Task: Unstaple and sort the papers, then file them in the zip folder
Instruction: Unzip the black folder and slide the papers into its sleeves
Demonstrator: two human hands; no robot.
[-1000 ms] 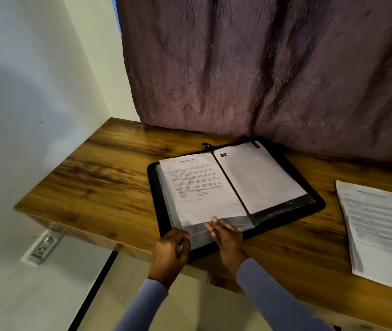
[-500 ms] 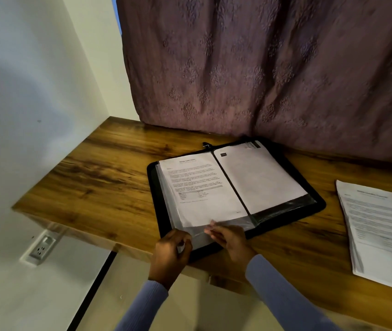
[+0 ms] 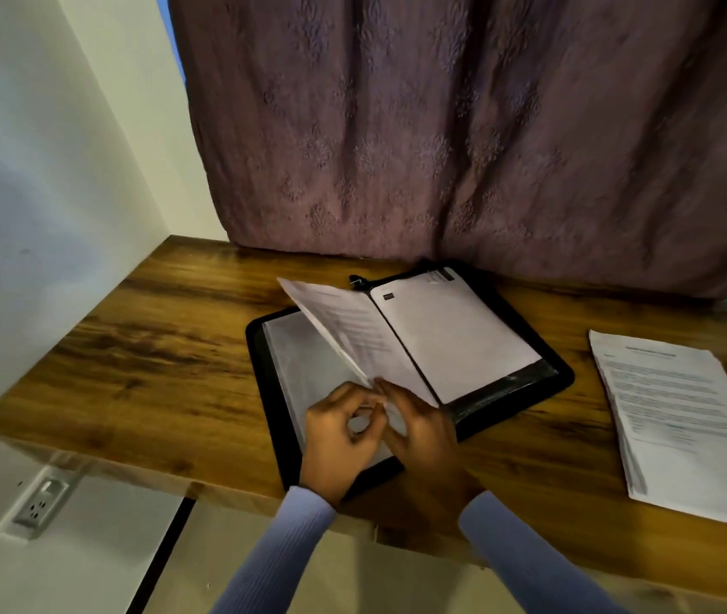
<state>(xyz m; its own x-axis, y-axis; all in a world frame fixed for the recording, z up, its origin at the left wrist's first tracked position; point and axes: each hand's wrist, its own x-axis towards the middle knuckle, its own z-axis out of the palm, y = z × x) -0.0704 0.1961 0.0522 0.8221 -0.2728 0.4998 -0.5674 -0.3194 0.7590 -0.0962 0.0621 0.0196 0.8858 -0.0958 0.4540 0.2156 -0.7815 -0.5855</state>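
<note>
Hands [image 3: 386, 429] pinch glossy plastic sleeve [image 3: 353, 343], lifted.

The bench [image 3: 145, 361] is a wooden board with dark grain, and it reaches from the lower left of the frame to the right edge. In the centre of the frame an open black zip folder [image 3: 550, 361] lies directly on it. At the right edge of the frame lies a stack of printed papers [image 3: 680, 418], well apart from the folder.
</note>
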